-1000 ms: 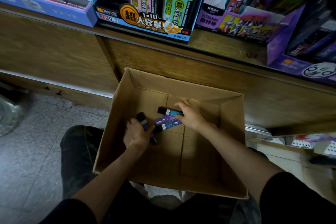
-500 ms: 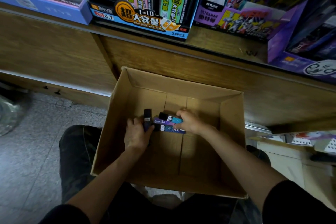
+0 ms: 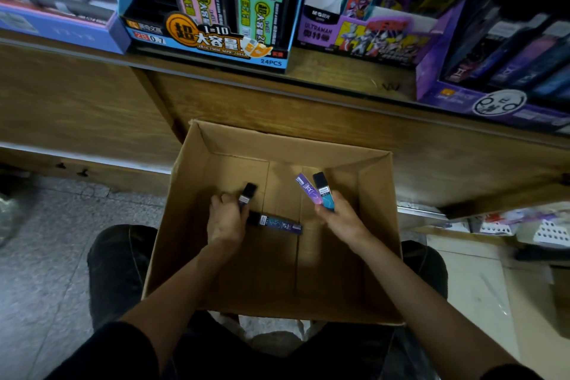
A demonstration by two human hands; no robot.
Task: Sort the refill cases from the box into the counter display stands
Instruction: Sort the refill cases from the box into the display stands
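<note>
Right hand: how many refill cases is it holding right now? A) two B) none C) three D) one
A: the right hand grips a purple case and a teal case fanned together, while the left hand holds one black-capped case.

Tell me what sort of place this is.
Most likely a stationery shop. A blue display stand marked 2B 0.7 and 24PCS and a purple Ultraman stand sit on a wooden counter, while the left hand and right hand hold refill cases in a cardboard box.
</note>
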